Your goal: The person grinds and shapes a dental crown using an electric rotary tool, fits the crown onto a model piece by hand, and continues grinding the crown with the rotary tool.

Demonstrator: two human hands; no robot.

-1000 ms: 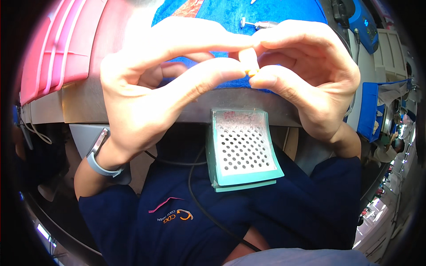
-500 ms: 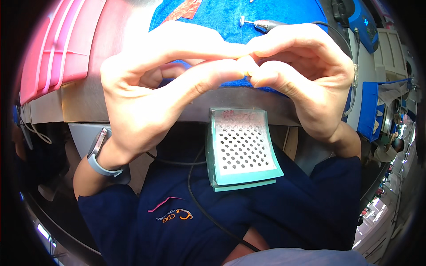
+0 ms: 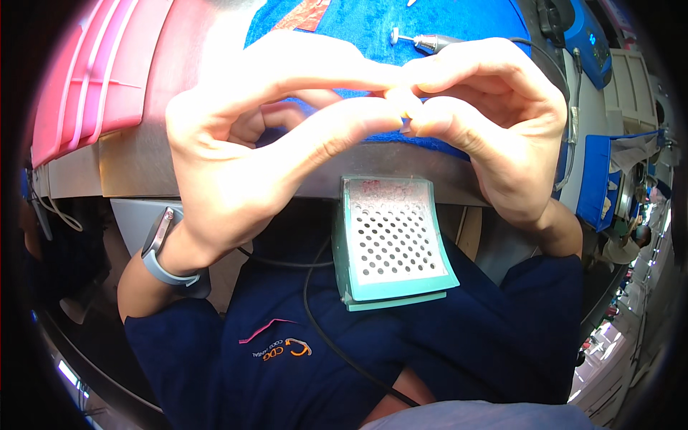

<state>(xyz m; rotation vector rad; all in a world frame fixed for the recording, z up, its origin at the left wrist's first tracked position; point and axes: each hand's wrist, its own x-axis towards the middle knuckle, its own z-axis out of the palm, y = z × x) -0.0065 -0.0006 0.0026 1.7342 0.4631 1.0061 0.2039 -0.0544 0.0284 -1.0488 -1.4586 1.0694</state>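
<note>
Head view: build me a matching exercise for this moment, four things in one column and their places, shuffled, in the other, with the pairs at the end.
Things
1. small pale piece
2. handheld tool with a round tip
3. teal-edged perforated panel
4. watch

Places
A. lying on the blue cloth
B. around the left wrist
C. held between the left hand and the right hand
D. at the front edge of the table, on the person's side

Right pairs: 1-C, 2-A, 3-D, 4-B
</note>
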